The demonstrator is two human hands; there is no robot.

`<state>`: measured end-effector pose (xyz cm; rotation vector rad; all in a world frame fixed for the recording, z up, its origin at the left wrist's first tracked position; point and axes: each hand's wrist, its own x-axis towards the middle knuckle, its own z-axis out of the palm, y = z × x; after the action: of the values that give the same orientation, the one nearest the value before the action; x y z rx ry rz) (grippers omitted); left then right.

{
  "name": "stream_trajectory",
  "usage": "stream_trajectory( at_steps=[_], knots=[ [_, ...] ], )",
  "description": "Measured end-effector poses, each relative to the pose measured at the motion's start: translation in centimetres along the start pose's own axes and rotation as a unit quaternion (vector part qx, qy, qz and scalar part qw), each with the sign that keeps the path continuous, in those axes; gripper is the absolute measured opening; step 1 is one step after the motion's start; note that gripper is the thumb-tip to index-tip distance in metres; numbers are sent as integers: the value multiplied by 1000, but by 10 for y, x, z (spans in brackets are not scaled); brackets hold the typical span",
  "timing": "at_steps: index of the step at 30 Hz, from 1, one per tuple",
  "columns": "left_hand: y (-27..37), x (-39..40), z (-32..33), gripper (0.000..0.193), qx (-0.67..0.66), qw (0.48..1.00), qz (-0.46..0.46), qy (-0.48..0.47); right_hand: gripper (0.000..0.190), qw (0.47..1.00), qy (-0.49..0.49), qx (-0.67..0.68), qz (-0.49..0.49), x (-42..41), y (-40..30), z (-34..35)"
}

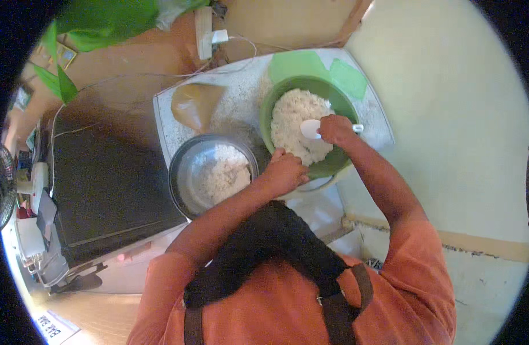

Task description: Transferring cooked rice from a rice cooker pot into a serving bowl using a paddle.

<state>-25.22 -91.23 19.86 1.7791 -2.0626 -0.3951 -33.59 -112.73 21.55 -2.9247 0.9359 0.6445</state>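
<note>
My right hand [336,129] grips a white serving spoon [310,129] over the green plastic basin [350,103]. In the basin lies a large mound of white food [296,118] that looks like cooked rice. The spoon's bowl is against or just above the mound; I cannot tell which. At the basin's near left rim, my left hand [287,171] is closed on the edge, hiding part of it. Left of the basin stands a round metal pot [191,181] with more of the same white food [230,174] in it. My left forearm covers its near edge.
Both vessels stand on a speckled white table [242,103]. A bag of brownish contents [195,103] lies behind the pot, and green pieces [296,64] lie behind the basin. A pale wall [441,129] rises at the right. A dark flat surface [113,189] and cords [130,75] are left.
</note>
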Motion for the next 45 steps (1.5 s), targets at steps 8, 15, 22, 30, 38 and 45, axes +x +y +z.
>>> stream_trajectory(
  at_steps=[8, 15, 22, 30, 38, 45],
  knots=[
    [-9, 6, 3, 23, 17, 999, 23, 33, 26, 998, 68, -15, -1, 50, -35, -33],
    [0, 8, -2, 23, 15, 1000, 10, 20, 27, 988, 0, -33, -150, 69, -34, -6],
    [-2, 6, 3, 25, 3, 1000, 4, 20, 27, 987, -8, -62, -148, -2, -35, -3],
    [5, -11, -12, 26, -78, 982, 25, 171, 31, 994, 24, 85, -68, -30, 15, -34],
    [23, -37, -4, 74, -566, 710, -415, 46, 44, 995, 20, 91, -46, 59, -11, 1],
    [17, -3, 27, 81, -733, 480, -470, 106, 42, 994, 21, 27, -106, 55, -5, -31]
  ],
)
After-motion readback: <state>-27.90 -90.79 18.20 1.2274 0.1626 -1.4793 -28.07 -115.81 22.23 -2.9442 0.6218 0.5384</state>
